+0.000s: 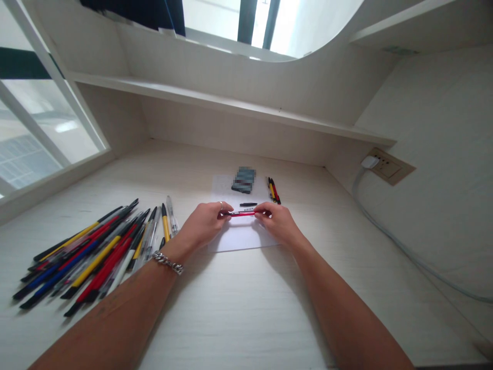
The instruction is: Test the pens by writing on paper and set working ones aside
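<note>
Red pen (242,214), its print illegible

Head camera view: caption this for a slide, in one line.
Left hand and right hand hold a red pen above a white paper sheet, beside a heap of pens on a pale desk.

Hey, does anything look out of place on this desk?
One thing: a small black piece lies loose on the white paper, just beyond the red pen held between the left hand and right hand. It looks like a stray pen part, though it is too small to tell.
</note>
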Available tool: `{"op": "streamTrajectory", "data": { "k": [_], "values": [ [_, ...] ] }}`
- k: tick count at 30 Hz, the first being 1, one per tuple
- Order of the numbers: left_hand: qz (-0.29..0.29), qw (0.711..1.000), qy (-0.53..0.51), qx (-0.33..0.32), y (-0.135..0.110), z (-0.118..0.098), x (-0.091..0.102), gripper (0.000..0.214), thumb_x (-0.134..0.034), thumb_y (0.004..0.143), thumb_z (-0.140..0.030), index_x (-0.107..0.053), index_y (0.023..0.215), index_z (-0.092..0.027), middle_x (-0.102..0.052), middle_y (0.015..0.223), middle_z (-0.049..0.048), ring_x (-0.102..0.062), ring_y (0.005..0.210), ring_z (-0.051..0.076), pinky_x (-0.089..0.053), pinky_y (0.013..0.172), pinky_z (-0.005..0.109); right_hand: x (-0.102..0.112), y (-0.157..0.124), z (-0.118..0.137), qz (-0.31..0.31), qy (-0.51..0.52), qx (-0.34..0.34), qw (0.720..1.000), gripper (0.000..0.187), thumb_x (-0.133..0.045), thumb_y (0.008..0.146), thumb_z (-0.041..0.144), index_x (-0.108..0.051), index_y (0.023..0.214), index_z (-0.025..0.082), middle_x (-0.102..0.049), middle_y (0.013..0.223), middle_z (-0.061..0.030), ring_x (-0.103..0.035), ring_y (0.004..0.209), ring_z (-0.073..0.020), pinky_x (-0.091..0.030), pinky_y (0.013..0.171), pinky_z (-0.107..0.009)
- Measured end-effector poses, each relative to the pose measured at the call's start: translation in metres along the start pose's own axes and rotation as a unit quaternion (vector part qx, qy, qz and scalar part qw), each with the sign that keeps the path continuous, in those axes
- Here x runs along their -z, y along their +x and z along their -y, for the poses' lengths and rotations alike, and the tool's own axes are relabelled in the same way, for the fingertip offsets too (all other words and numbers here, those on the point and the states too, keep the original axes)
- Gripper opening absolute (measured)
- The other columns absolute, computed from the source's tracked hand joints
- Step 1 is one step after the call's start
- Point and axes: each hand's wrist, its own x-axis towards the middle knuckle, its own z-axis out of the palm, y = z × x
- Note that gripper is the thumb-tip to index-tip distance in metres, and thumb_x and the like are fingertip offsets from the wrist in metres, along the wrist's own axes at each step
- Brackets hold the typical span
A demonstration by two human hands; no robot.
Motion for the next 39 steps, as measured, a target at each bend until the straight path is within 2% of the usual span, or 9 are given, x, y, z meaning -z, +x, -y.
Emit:
{"op": "streamTrajectory", "data": {
  "k": [5, 9, 19, 26, 31, 35, 39],
  "values": [
    [0.031, 0.999, 0.044, -0.008, 0.0, 0.001, -0.004, 0.023, -0.057, 0.082, -0.021, -0.075, 0.096, -0.02, -0.075, 0.093, 0.0056, -0.067, 0.083, 0.02, -0.049, 0.078, 0.029, 0.0, -0.002, -0.005, 0.035, -0.092, 0.005, 0.995, 0.016, -0.06, 0.082, 0.018, -0.074, 0.088, 0.024, -0.07, 0.092, -0.0037, -0.06, 0.083, -0.017, -0.042, 0.076, -0.027],
    [0.032, 0.998, 0.046, -0.012, 0.0, 0.004, -0.005, 0.024, -0.058, 0.081, -0.025, -0.074, 0.099, -0.019, -0.074, 0.096, 0.0071, -0.066, 0.085, 0.021, -0.049, 0.078, 0.031, 0.001, -0.002, -0.006, 0.042, -0.115, -0.008, 0.992, 0.018, -0.063, 0.08, 0.017, -0.074, 0.091, 0.025, -0.07, 0.094, -0.0048, -0.061, 0.084, -0.0185, -0.044, 0.076, -0.028],
    [-0.012, 1.0, 0.028, 0.001, 0.0, 0.002, 0.002, 0.026, -0.053, 0.085, -0.032, -0.072, 0.098, -0.02, -0.074, 0.092, 0.0051, -0.066, 0.082, 0.02, -0.048, 0.078, 0.032, 0.012, 0.001, -0.009, 0.005, -0.075, -0.012, 0.997, 0.017, -0.059, 0.084, 0.019, -0.074, 0.089, 0.022, -0.074, 0.089, -0.0041, -0.064, 0.08, -0.0179, -0.045, 0.073, -0.028],
    [-0.013, 0.999, 0.035, -0.003, 0.001, 0.002, 0.002, 0.024, -0.053, 0.086, -0.029, -0.072, 0.095, -0.02, -0.074, 0.093, 0.0051, -0.065, 0.084, 0.021, -0.047, 0.079, 0.032, 0.012, 0.0, -0.007, 0.026, -0.076, -0.009, 0.997, 0.016, -0.061, 0.083, 0.021, -0.075, 0.092, 0.024, -0.072, 0.095, -0.004, -0.063, 0.081, -0.0172, -0.045, 0.075, -0.028],
    [-0.011, 0.999, 0.033, -0.002, 0.001, 0.001, 0.002, 0.024, -0.052, 0.086, -0.027, -0.072, 0.096, -0.02, -0.074, 0.094, 0.0054, -0.066, 0.085, 0.021, -0.048, 0.08, 0.032, 0.008, -0.003, -0.006, 0.059, -0.098, 0.003, 0.993, 0.015, -0.07, 0.077, 0.026, -0.076, 0.09, 0.025, -0.069, 0.087, -0.0036, -0.06, 0.075, -0.0165, -0.043, 0.07, -0.027],
    [-0.015, 1.0, 0.02, -0.019, 0.0, 0.0, 0.001, 0.024, -0.052, 0.087, -0.028, -0.073, 0.096, -0.019, -0.074, 0.096, 0.0053, -0.067, 0.084, 0.02, -0.049, 0.079, 0.03, 0.005, -0.005, -0.004, 0.067, -0.102, 0.032, 0.992, 0.012, -0.068, 0.077, 0.018, -0.075, 0.084, 0.024, -0.068, 0.087, -0.0037, -0.059, 0.076, -0.0158, -0.042, 0.071, -0.027],
    [-0.003, 0.999, 0.011, -0.04, -0.001, -0.003, -0.001, 0.028, -0.05, 0.09, -0.034, -0.073, 0.099, -0.022, -0.075, 0.097, 0.0045, -0.067, 0.085, 0.02, -0.049, 0.078, 0.029, 0.004, -0.006, 0.003, 0.046, -0.05, 0.051, 0.996, 0.016, -0.062, 0.08, 0.011, -0.072, 0.086, 0.021, -0.069, 0.087, -0.0027, -0.059, 0.077, -0.0146, -0.042, 0.072, -0.026]
  ]
}}
